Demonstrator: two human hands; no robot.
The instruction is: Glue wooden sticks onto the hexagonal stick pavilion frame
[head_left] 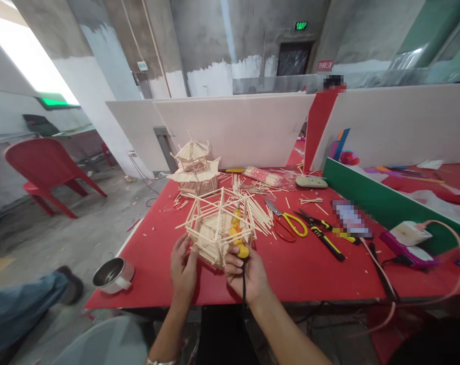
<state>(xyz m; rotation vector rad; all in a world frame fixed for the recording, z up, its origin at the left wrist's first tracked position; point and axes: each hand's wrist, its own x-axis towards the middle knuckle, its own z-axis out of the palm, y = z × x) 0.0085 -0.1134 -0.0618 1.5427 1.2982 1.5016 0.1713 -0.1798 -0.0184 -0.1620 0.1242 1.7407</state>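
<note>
A hexagonal frame built of thin wooden sticks (204,238) stands on the red table in front of me, with a layer of sticks as its floor. My left hand (183,266) grips its near left corner between thumb and fingers. In my right hand (248,276) is a yellow hot glue gun (236,235), its tip pointing up and away over the frame's right side. A black cord hangs from its lower end. The gun covers part of the frame's right half. Just behind stands a tiered stick pagoda (194,170) with flared roofs.
Loose sticks (258,210) lie right of the frame. Scissors (291,225), black-and-yellow pliers (323,238) and a phone (351,219) lie further right. A metal mug (114,276) stands at the table's near left edge. A green divider (385,208) runs along the right. Pale boards stand behind.
</note>
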